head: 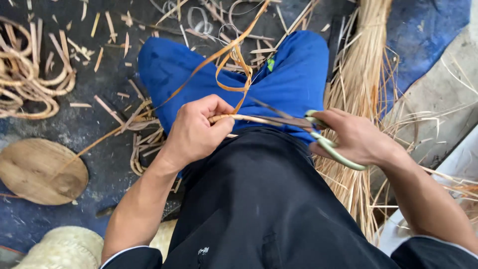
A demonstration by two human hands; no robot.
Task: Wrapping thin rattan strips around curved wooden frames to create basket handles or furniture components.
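A thin rattan strip point(249, 118) is being pinched in the left hand point(196, 130), fingers curled shut around it, just above the lap. From that hand the strip is running up in a loop over the blue-trousered knees point(294, 74). Scissors point(318, 134) with pale green handles are being gripped by the right hand point(356, 137), fingers closed through the loops; the dark blades are being laid along the strip, touching it just right of the left hand.

Around the strip: a bundle of straw-coloured reeds point(361, 79) is lying right of the knees, its fanned stalks partly hidden behind the right hand. Coiled cane pieces point(30, 79) are being left far left of the knees. A round wooden disc point(42, 170) is lying on the dark floor point(94, 124), below-left of the left hand. Short offcuts point(107, 107) are being scattered between disc and knees. A woven pale item point(64, 249) is sitting below the disc, partly cut off by the frame. No packages or signs can be told.
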